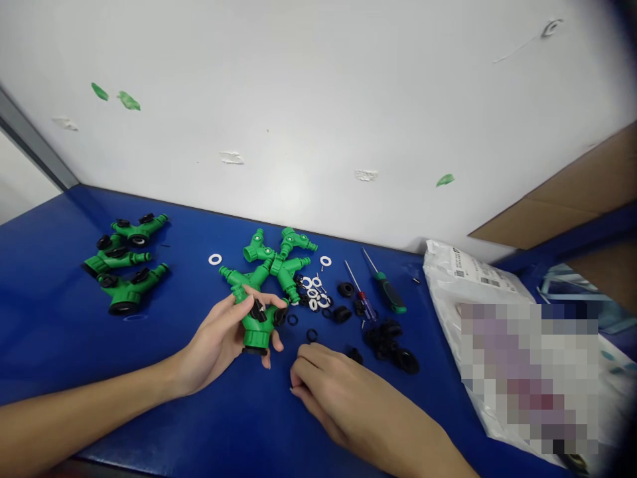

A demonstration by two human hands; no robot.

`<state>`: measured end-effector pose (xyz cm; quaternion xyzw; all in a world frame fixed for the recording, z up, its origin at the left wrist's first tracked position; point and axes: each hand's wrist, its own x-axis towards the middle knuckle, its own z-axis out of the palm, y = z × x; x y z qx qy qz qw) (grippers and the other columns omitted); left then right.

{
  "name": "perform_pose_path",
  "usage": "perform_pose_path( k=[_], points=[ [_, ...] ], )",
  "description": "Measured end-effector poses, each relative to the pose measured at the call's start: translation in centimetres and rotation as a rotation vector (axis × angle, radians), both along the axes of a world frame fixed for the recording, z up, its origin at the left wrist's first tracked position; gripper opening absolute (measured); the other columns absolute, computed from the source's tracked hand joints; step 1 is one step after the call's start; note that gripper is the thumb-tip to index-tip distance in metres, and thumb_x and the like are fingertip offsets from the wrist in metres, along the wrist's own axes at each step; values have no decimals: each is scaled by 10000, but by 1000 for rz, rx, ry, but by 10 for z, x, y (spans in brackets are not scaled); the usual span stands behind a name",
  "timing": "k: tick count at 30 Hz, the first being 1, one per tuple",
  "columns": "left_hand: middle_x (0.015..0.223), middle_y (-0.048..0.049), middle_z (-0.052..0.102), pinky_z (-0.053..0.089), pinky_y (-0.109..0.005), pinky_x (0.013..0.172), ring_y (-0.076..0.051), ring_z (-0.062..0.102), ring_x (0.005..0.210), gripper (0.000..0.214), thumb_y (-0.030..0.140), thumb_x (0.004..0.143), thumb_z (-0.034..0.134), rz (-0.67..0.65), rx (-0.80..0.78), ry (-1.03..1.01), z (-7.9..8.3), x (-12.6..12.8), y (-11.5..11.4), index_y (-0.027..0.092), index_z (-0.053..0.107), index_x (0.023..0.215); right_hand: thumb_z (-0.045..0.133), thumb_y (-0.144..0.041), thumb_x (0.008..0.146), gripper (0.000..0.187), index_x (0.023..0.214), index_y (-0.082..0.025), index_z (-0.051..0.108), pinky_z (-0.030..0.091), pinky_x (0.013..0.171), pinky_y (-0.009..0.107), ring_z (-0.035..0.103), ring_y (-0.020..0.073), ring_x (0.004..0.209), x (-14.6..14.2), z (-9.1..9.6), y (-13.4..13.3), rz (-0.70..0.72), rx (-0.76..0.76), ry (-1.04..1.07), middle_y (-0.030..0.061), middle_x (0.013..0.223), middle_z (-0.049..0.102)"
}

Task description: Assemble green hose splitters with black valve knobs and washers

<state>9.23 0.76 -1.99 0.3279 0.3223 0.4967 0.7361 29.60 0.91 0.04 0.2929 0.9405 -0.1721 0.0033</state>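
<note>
My left hand (pixel 216 335) is closed around a green Y-shaped hose splitter (pixel 256 333), which has black valve levers and a black ring at its lower end. Just right of it, low over the table, my right hand (pixel 328 385) has its fingers pinched together. A tiny pale tip shows at those fingertips, too small to name. Several green splitter bodies (pixel 288 272) without levers lie behind my left hand. Black O-rings (pixel 312 335) lie between and beyond the hands, near a pile of white washers (pixel 312 293).
Splitters with black levers (pixel 132 290) stand at the left of the blue table (pixel 199 425). A purple-handled screwdriver (pixel 367 307), a green-handled screwdriver (pixel 391 292) and black caps (pixel 391 338) lie right of centre. A white plastic bag (pixel 452 292) is at the right, a white wall (pixel 298 99) behind.
</note>
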Motion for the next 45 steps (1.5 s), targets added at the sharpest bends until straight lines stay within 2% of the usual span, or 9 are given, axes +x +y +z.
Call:
perform_pose_path(
  k=[2, 5, 8, 11, 18, 25, 30, 36, 45],
  points=[
    [1214, -92, 616, 545, -341, 579, -248, 696, 780, 260, 328, 995, 435, -10, -8, -9, -1, 0, -1, 193, 651, 945, 588, -71, 915, 118, 827, -146, 615, 472, 630, 294, 623, 190, 728, 0, -1, 0, -1, 28, 11, 45, 822, 642],
    [1196, -82, 621, 545, -340, 575, -251, 698, 773, 267, 329, 996, 426, -26, -18, -29, -2, 0, -1, 197, 649, 933, 566, -58, 911, 115, 854, -149, 607, 470, 628, 270, 609, 165, 720, 5, -1, 5, -54, -75, 105, 37, 846, 635],
    [1195, -86, 613, 550, -339, 579, -249, 690, 781, 278, 331, 994, 427, -58, -18, -38, -3, -1, -2, 194, 665, 950, 544, -37, 896, 169, 967, -162, 633, 474, 633, 246, 588, 136, 695, 12, -2, 13, -120, -182, 306, 17, 832, 622],
    [1197, -96, 599, 556, -334, 584, -240, 680, 789, 294, 341, 992, 429, -93, -17, -36, -1, -1, -4, 191, 682, 1006, 528, -64, 914, 243, 1069, -182, 673, 491, 637, 253, 591, 132, 681, 15, -3, 20, -175, -167, 552, 22, 819, 636],
    [1036, -94, 622, 565, -330, 589, -234, 676, 787, 305, 352, 996, 429, -119, -33, -36, 1, 2, -11, 171, 674, 1023, 660, -38, 872, 173, 928, -175, 749, 582, 707, 235, 728, 149, 772, 7, -5, 19, -204, -111, 931, 52, 861, 766],
    [960, -83, 633, 577, -351, 624, -236, 674, 819, 266, 336, 992, 457, -136, 31, -55, -4, 3, -15, 193, 677, 1037, 652, 3, 866, 171, 958, -104, 747, 583, 687, 219, 713, 149, 776, 3, -9, 16, -121, 38, 862, 108, 875, 739],
    [956, -78, 629, 574, -349, 627, -234, 673, 825, 252, 328, 997, 450, -125, 30, -46, -5, 5, -16, 196, 664, 1026, 605, 7, 884, 219, 987, -130, 742, 551, 639, 241, 670, 142, 737, 4, -4, 14, -115, 90, 793, 91, 872, 711],
    [947, -61, 629, 579, -377, 660, -236, 667, 847, 212, 347, 998, 462, -134, 53, -35, -10, 5, -18, 215, 628, 1000, 570, -4, 905, 257, 1002, -179, 733, 524, 625, 252, 640, 144, 728, 6, 0, 11, -107, 58, 747, 69, 857, 685],
    [1022, -72, 620, 572, -388, 671, -231, 662, 852, 219, 385, 993, 472, -140, 36, 5, -12, 6, -22, 211, 602, 1016, 638, -62, 905, 114, 936, -148, 705, 530, 654, 220, 663, 126, 704, 7, 2, 13, -141, -31, 738, 43, 814, 707]
  ],
)
